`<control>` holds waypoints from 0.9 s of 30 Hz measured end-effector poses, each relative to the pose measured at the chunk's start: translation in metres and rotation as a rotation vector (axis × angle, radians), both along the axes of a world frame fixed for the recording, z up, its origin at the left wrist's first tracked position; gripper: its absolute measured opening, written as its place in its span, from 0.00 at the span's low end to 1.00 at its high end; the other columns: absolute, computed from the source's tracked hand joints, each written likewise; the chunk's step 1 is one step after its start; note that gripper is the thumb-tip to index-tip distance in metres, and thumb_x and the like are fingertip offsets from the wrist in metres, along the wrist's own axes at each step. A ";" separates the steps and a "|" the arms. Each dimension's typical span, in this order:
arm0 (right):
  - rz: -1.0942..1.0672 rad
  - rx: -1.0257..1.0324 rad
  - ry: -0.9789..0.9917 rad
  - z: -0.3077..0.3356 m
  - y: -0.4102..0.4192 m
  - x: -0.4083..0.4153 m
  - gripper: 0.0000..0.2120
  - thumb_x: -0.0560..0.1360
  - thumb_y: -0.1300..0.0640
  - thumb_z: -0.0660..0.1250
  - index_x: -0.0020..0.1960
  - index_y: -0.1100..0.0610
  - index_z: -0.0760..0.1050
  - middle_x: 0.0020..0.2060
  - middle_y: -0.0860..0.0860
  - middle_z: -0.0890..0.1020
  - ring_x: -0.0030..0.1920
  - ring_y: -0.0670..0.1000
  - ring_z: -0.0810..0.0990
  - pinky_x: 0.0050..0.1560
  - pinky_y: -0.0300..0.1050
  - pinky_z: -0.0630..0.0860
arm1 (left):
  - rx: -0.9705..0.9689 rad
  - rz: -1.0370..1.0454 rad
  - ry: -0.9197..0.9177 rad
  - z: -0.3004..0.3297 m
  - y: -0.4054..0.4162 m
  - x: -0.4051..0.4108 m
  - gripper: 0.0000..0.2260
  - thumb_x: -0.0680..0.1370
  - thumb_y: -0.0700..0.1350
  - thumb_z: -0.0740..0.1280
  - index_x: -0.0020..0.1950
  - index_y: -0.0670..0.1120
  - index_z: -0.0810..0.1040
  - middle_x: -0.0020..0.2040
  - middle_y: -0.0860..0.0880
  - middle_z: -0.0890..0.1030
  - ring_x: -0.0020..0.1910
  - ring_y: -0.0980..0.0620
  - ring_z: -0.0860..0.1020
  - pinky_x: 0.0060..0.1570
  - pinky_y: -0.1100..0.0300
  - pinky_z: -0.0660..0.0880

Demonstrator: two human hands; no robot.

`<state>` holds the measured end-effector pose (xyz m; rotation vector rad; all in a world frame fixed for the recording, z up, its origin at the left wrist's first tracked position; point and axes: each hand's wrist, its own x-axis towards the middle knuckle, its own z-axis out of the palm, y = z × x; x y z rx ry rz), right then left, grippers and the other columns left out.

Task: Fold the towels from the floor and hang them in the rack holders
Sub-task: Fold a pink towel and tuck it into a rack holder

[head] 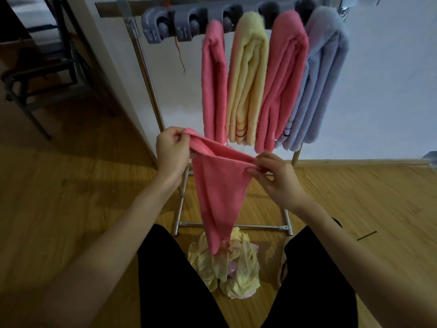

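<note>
A pink towel [218,192] hangs between my hands in front of the rack, its lower tip reaching down to the pile on the floor. My left hand [171,150] pinches its upper left corner; my right hand [275,177] pinches the upper right corner. A crumpled heap of yellow towels [233,268] with a bit of lilac cloth lies on the floor between my legs. On the grey holder bar [165,22] hang a pink towel [214,91], a yellow towel [248,86], another pink towel [281,86] and a lilac towel [321,86], all folded. The two leftmost holders carry nothing.
The metal rack frame [146,76] stands on the wooden floor against a white wall, its base bar [236,225] just ahead of my knees. A dark chair [42,74] stands at the far left. A slipper [285,259] is by my right leg.
</note>
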<state>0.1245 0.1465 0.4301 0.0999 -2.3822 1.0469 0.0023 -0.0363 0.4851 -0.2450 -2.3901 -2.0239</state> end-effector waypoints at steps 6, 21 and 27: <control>-0.012 0.124 0.012 0.013 0.021 -0.002 0.04 0.76 0.66 0.67 0.45 0.66 0.80 0.41 0.55 0.78 0.37 0.47 0.75 0.40 0.29 0.70 | -0.521 -0.165 0.366 -0.009 -0.030 -0.002 0.04 0.77 0.38 0.67 0.43 0.45 0.78 0.32 0.50 0.80 0.27 0.55 0.79 0.27 0.61 0.78; -0.058 0.035 0.041 0.019 0.027 0.000 0.06 0.71 0.67 0.70 0.45 0.59 0.78 0.35 0.48 0.80 0.35 0.46 0.77 0.39 0.43 0.77 | -0.780 -0.412 0.493 0.012 -0.027 0.021 0.10 0.77 0.35 0.61 0.46 0.49 0.78 0.39 0.56 0.77 0.39 0.57 0.77 0.41 0.51 0.79; -0.178 -0.003 0.277 0.048 0.031 -0.003 0.10 0.70 0.68 0.69 0.47 0.56 0.72 0.37 0.44 0.77 0.34 0.44 0.75 0.35 0.37 0.74 | -0.575 -0.425 0.609 0.056 -0.019 0.024 0.15 0.75 0.31 0.58 0.43 0.50 0.77 0.38 0.56 0.78 0.38 0.61 0.77 0.36 0.68 0.72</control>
